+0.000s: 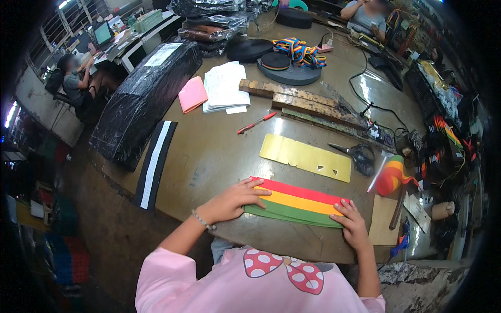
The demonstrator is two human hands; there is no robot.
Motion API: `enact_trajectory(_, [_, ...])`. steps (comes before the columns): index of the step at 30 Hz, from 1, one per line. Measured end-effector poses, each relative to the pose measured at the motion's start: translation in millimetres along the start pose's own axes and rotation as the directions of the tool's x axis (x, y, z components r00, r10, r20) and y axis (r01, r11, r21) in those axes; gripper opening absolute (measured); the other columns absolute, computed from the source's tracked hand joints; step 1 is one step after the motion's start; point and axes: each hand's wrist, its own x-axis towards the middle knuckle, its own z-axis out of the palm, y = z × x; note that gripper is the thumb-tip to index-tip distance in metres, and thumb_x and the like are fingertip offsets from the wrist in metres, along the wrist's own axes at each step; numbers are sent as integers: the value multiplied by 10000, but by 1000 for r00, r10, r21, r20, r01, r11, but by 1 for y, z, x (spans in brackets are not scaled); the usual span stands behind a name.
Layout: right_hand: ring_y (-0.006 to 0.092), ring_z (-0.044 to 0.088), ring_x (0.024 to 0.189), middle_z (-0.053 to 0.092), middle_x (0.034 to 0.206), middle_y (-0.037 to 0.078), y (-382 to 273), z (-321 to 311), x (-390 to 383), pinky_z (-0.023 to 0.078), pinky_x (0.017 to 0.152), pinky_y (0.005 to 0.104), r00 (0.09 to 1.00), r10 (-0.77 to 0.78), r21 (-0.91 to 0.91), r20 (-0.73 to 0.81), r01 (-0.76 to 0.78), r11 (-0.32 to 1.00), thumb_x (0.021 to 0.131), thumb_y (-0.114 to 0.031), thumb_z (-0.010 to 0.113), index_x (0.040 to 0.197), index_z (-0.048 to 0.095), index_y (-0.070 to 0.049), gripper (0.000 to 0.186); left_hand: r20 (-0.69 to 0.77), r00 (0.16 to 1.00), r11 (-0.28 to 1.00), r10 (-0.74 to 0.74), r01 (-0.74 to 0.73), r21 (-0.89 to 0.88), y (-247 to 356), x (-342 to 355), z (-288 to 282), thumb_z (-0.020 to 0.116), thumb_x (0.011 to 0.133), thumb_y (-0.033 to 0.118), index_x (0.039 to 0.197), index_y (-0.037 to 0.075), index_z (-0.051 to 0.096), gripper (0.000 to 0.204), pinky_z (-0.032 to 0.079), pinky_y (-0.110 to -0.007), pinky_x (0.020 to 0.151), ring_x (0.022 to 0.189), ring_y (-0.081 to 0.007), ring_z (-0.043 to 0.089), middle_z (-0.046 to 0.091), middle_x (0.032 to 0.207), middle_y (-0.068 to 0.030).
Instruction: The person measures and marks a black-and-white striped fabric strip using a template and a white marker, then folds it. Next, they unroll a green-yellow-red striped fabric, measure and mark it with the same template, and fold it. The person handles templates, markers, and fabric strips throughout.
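A flat folded stack of red, yellow and green striped webbing (297, 201) lies on the table right in front of me, several layers thick along its green edge. My left hand (235, 201) rests on its left end, fingers spread over the stripes. At the right end, the fingers of my right hand (354, 224) lie apart on the top layer; the underside of both ends is hidden. Just beyond the webbing is a yellow template plate (305, 156) with small cut-outs. Black-handled scissors (360, 156) lie to the right of that plate.
A striped webbing roll (391, 177) and a cardboard piece (385, 219) sit at right. Metal-edged wooden bars (313, 107), a red pen (257, 123) and papers (225, 86) lie farther back. A black-wrapped bundle (146, 99) and a black-and-white strap (155, 164) occupy the left. Two people sit in the background.
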Motion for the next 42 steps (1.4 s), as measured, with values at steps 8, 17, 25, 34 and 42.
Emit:
enact_trajectory(8, [163,620,1084,664,1135,63,10,-15,16,457,1007,341,803,574,683,160,-510,523,940,-50,602,1229,595,-30,289,-94,978,896,-187,131,-425,-5,24,-25,679,888,113,1120,59,662,239,407,-389,1083,1077,-194,636,704,1123,-47])
enact_trajectory(17, [104,555,869,593,982,17,-2,28,73,447,804,250,678,734,933,-48,-232,276,1027,-172,461,1140,555,-46,194,-245,778,267,-579,-103,-958,46,32,13,497,1046,363,1203,-38,588,440,520,-297,927,1016,-142,661,690,1139,-104])
enact_trajectory(25, [178,416,454,450,537,19,-31,50,92,374,436,315,937,139,663,321,-117,-739,1032,-529,320,783,449,-92,520,-130,962,-352,-242,-212,-912,65,35,41,473,1036,416,1260,-2,543,479,504,-358,1005,1139,-194,627,633,1259,-121])
enact_trajectory(34, [194,619,697,617,742,73,-49,52,142,528,669,319,821,424,844,381,-122,-522,1021,-621,302,978,530,-54,613,-222,900,-384,-375,-369,-847,13,-58,29,384,1081,244,1354,-36,475,401,461,-386,1066,1231,-238,578,585,1332,-155])
enact_trajectory(42, [240,642,1039,645,1155,146,-89,125,184,514,939,384,774,391,854,498,-515,-67,1039,-434,475,1197,592,-16,462,-397,776,-291,-490,-575,-764,31,-70,-21,380,1083,335,1265,1,574,427,519,-381,974,1131,-211,631,655,1229,-127])
